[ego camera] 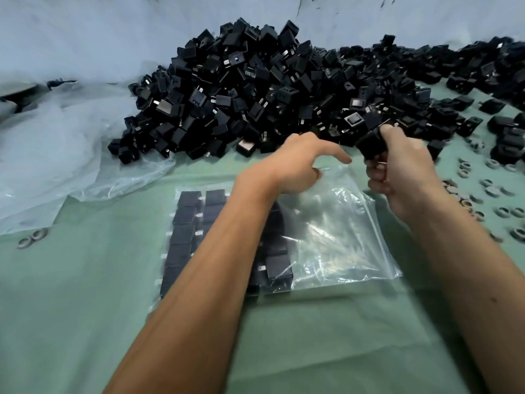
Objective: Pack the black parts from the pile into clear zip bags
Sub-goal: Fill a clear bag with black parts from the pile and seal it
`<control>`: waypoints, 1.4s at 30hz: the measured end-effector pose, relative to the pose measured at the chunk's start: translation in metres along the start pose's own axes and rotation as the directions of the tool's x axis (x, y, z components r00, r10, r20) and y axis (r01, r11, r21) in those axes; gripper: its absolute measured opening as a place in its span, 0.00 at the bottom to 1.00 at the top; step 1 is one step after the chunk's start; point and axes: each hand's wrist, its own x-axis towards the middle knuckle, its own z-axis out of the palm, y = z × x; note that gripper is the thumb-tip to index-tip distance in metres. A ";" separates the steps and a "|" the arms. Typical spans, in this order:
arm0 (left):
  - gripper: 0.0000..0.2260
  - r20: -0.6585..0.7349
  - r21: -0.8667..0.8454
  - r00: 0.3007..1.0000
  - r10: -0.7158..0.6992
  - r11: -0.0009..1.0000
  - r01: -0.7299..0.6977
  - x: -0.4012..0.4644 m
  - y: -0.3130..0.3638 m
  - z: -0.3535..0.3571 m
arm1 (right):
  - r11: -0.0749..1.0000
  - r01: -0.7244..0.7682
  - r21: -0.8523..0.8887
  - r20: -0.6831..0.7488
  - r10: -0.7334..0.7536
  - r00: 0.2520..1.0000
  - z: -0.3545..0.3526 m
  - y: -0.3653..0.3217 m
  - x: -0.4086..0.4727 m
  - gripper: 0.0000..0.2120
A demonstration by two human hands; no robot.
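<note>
Just beyond both hands, a big pile of black parts lay heaped on the green bench and trailed off past the right hand. The right hand was curled around one or more black parts, gripping them at the near edge of the pile; blur hid how many it held. The left hand hovered just beside it, holding nothing, its thumb stretched toward the right hand and its fingers loosely bent over the mouth of a clear zip bag.

Under the two forearms, that bag lay flat on the bench. Rows of black parts sat packed side by side beneath the left forearm, some inside the bag's left part; whether the outer rows belonged to the same bag or to another I could not tell. The bag's half below the right hand held no parts.

Outward of the left hand, a crumpled clear plastic sheet spread over the bench. Outward of the right hand, small grey rings lay scattered, and two more rings sat far out from the left arm.
</note>
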 end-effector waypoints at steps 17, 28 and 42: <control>0.07 0.023 0.043 1.000 0.003 0.999 -0.004 0.005 -0.002 0.012 | 0.671 0.447 -0.591 0.552 -0.068 0.831 -0.024 0.016 -0.005 0.13; 0.12 0.000 0.090 0.999 -0.040 0.995 0.040 0.005 -0.001 0.013 | 0.566 0.464 -0.682 0.370 -0.281 0.886 -0.030 0.020 0.001 0.04; 0.26 0.041 0.123 0.998 0.055 0.991 -0.059 0.005 0.014 0.024 | 0.667 0.374 -0.644 0.123 -0.393 0.911 -0.032 0.019 0.004 0.14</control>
